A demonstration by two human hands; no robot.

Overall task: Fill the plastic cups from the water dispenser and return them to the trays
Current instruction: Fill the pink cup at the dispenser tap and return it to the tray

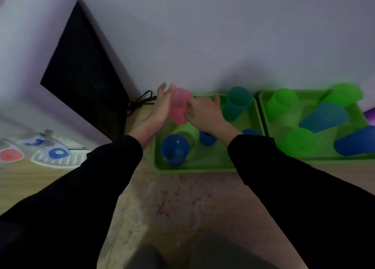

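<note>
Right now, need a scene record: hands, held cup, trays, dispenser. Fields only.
left hand: fingers straight, against the pink cup's left side
right hand: pinches the pink cup's right side
pink cup: between both hands, over the left tray's back left corner; fill level cannot be told
left tray: green; blue cup at front left, teal cup at back right, more blue cups partly hidden behind the right arm
right tray: green; holds green and blue cups
water dispenser: far left, red and blue taps
</note>
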